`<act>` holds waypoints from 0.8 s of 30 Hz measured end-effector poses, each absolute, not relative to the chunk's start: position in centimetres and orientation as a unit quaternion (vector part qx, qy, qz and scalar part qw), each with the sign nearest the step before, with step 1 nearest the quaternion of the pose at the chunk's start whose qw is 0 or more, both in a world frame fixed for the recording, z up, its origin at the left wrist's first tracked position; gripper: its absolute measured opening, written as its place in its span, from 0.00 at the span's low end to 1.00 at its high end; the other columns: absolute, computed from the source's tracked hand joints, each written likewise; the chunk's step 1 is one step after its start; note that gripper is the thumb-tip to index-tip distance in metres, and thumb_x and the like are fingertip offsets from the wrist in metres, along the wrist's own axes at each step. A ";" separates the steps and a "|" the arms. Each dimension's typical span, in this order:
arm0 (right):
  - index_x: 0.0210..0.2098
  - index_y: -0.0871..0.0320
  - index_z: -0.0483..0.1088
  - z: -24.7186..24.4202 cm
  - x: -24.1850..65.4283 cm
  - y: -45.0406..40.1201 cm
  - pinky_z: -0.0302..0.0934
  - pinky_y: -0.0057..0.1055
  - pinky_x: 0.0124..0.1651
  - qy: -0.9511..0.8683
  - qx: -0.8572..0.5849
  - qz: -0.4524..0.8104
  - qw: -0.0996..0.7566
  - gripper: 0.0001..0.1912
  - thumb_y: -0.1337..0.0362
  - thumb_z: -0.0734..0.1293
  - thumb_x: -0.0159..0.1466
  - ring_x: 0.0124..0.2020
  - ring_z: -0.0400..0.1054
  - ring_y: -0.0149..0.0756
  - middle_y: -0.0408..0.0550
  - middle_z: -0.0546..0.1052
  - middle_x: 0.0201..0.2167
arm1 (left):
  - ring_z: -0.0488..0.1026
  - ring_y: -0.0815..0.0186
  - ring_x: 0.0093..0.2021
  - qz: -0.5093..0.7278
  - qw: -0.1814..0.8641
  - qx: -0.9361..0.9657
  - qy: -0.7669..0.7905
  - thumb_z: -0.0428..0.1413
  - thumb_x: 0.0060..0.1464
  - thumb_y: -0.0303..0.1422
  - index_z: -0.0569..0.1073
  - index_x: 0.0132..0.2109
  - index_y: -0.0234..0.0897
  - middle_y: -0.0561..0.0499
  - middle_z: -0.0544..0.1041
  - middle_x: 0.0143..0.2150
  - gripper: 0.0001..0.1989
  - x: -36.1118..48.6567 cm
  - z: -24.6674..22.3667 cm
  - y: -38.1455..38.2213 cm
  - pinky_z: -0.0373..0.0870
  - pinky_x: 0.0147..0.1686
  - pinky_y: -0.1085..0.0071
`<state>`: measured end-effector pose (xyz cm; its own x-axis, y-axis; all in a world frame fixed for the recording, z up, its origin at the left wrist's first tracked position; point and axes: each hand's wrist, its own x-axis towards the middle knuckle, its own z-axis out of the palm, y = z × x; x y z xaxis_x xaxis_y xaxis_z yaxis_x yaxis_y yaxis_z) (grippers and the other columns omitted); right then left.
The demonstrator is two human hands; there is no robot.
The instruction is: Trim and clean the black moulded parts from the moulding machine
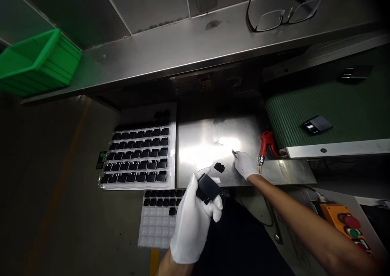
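My left hand (193, 215), in a white glove, grips a flat black plastic part (209, 187) between thumb and fingers, above the table's front edge. My right hand (244, 164), also gloved, is at the metal tabletop (195, 146) with its fingers closed. A small dark tip (234, 152) sticks out from those fingers; what it belongs to is hidden. Between the hands lies a small black piece (219, 167) on the metal. Just right of my right hand is a red air blow gun (267, 142).
Left stands a clear tray (137, 160) with rows of black parts; a second, partly filled tray (155, 227) is lower. A green conveyor belt (292, 113) at right carries black parts. A shelf holds glasses (283, 20) and a green bin (45, 64). An orange button box (345, 223) sits lower right.
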<state>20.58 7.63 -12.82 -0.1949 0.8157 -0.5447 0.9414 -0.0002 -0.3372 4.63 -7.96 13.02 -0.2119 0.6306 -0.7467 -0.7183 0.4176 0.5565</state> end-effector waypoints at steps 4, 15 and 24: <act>0.60 0.54 0.66 -13.2 21.2 8.5 0.62 0.40 0.47 0.728 0.614 -0.290 0.096 0.21 0.63 0.55 0.70 0.46 0.72 0.44 0.56 0.72 0.54 | 0.64 0.74 0.20 0.557 0.619 -0.040 0.553 0.52 0.64 0.52 0.76 0.51 0.33 0.51 0.72 0.26 0.25 4.7 12.8 -8.1 0.59 0.20 0.77; 0.49 0.58 0.70 -12.1 22.6 8.4 0.56 0.40 0.50 0.801 0.556 -0.218 0.049 0.14 0.67 0.58 0.68 0.51 0.66 0.48 0.56 0.74 0.50 | 0.49 0.82 0.15 0.649 0.709 -0.081 0.264 0.53 0.67 0.37 0.74 0.41 0.38 0.55 0.71 0.31 0.09 4.5 11.4 -7.7 0.47 0.12 0.85; 0.56 0.57 0.67 -7.1 22.6 5.0 0.55 0.37 0.60 0.816 0.533 -0.214 -0.060 0.17 0.66 0.58 0.69 0.56 0.65 0.44 0.52 0.74 0.56 | 0.47 0.80 0.11 0.603 0.715 0.028 0.354 0.40 0.72 0.42 0.77 0.41 0.33 0.56 0.63 0.18 0.25 5.5 11.3 -7.1 0.46 0.10 0.82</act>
